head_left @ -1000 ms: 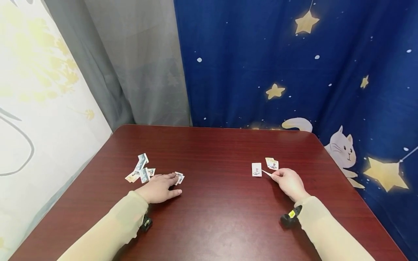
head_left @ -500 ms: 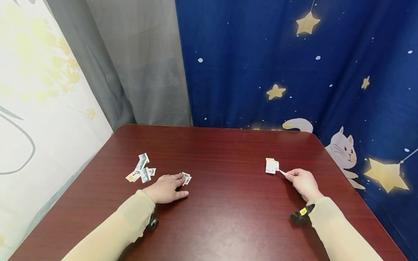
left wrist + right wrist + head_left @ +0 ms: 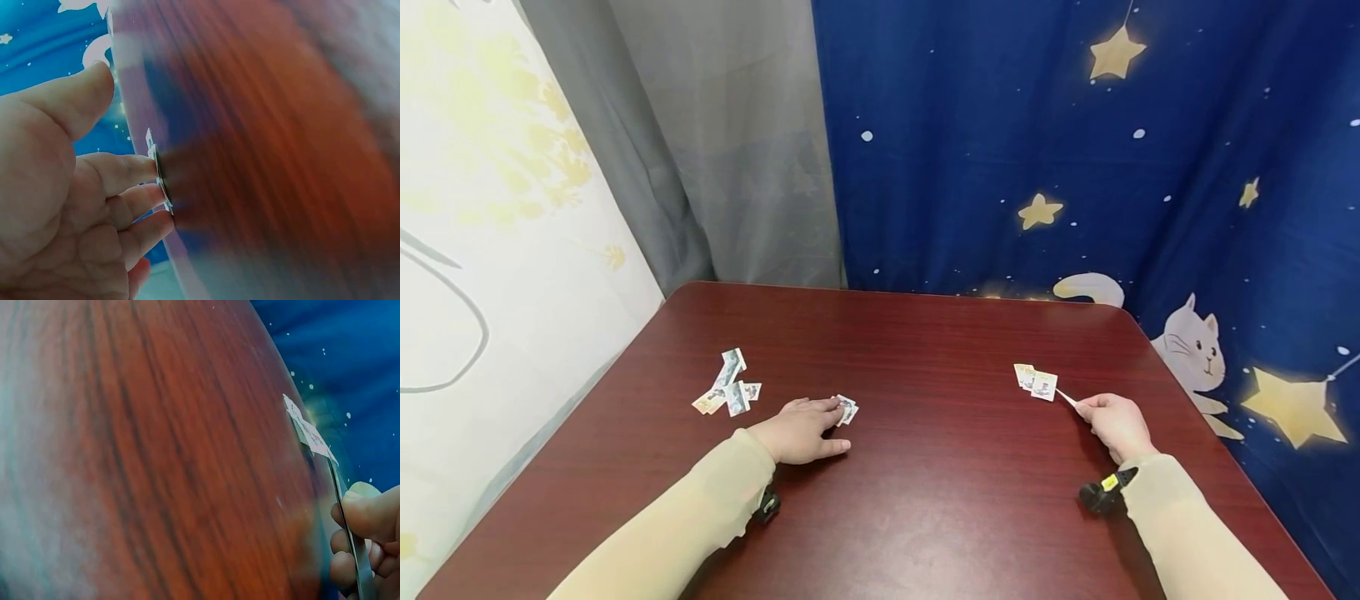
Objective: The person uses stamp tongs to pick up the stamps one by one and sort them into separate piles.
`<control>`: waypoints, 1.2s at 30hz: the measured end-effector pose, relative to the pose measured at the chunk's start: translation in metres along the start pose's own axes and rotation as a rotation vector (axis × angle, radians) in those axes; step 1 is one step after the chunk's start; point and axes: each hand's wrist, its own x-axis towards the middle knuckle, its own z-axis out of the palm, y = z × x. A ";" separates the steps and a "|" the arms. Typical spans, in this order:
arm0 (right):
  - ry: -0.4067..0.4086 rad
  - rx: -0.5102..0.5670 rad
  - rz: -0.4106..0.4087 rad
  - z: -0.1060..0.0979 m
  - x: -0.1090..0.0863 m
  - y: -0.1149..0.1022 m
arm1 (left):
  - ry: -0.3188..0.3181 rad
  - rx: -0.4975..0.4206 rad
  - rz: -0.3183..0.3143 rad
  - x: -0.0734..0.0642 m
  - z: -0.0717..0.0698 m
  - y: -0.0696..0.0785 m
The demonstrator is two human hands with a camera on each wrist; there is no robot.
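Note:
My right hand (image 3: 1117, 425) pinches slim metal tweezers (image 3: 342, 506) between thumb and fingers. At their tips a small pale printed paper piece (image 3: 1043, 385), like a stamp or sticker, overlaps similar paper pieces (image 3: 1023, 374) on the table's right side. In the right wrist view this held paper (image 3: 319, 442) tilts at the tips. My left hand (image 3: 801, 431) lies palm down with fingers extended, fingertips pressing on a few small printed papers (image 3: 847, 410) left of the table's middle. In the left wrist view those papers (image 3: 160, 172) show edge-on under the fingertips, partly hidden.
A loose cluster of several small printed papers (image 3: 728, 385) lies at the left of the dark red wooden table (image 3: 925, 467). Grey and blue star-patterned curtains (image 3: 940, 150) hang behind the far edge. A pale patterned sheet (image 3: 497, 250) hangs at the left.
My right hand has moved right, carrying the paper in the tweezers over to the right-hand pieces. My left hand has slid right along the table with the papers under its fingertips.

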 end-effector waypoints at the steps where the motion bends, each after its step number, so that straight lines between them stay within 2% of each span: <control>1: 0.000 -0.010 0.005 0.000 0.000 0.000 | -0.004 0.001 0.000 0.001 0.000 0.001; 7: -0.012 -0.105 0.018 -0.004 0.000 0.001 | -0.022 0.010 0.005 0.006 -0.002 0.009; 12: -0.011 -0.210 -0.003 -0.007 -0.001 0.000 | -0.025 -0.004 0.006 0.007 -0.004 0.013; 17: -0.026 -0.268 -0.005 -0.010 -0.004 -0.002 | -0.032 0.002 0.008 0.007 -0.004 0.016; 27: -0.001 -0.280 -0.024 -0.015 -0.009 -0.001 | -0.043 0.029 0.012 0.012 -0.001 0.018; 36: 0.005 -0.238 -0.042 -0.002 -0.010 -0.018 | -0.050 0.037 0.008 0.017 0.000 0.022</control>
